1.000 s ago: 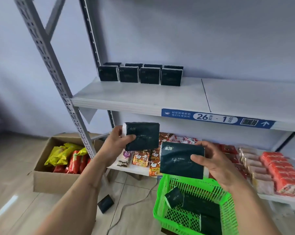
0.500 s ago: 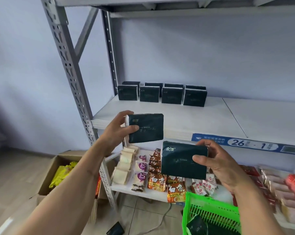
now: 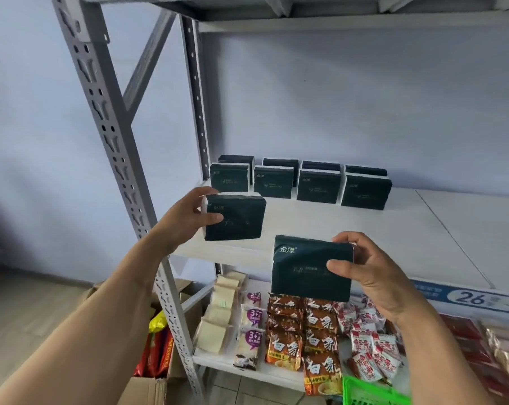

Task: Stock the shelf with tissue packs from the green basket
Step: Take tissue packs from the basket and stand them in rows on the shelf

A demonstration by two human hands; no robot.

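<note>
From the head camera, you're gripping one dark tissue pack (image 3: 234,216) in your left hand (image 3: 183,219), thumb across its front face and fingers curling over its left end. You're holding that pack upright, just over the front part of the white shelf (image 3: 364,229), its lower edge looking close to the board, though contact can't be judged. Your right hand (image 3: 373,276) is clamping a second tissue pack (image 3: 308,268) by its right end, thumb on the front, fingers behind. That one is hanging lower and nearer to you, in front of the shelf's front lip.

Beyond your left hand, stocked packs (image 3: 300,182) are standing in four columns, two deep, along the back wall. Between that row and your hands, bare shelf board is lying open, and it's running wide open to the right of your right hand too. To the left of your left hand, the grey perforated upright (image 3: 113,135) is closing that side off, with its diagonal brace behind.

Under your right hand, snack packets (image 3: 314,331) are crowding the lower shelf. Below your right wrist, only a corner of the green basket (image 3: 373,394) is showing at the frame's bottom edge. Under your left forearm, a cardboard box (image 3: 157,384) is sitting on the floor.
</note>
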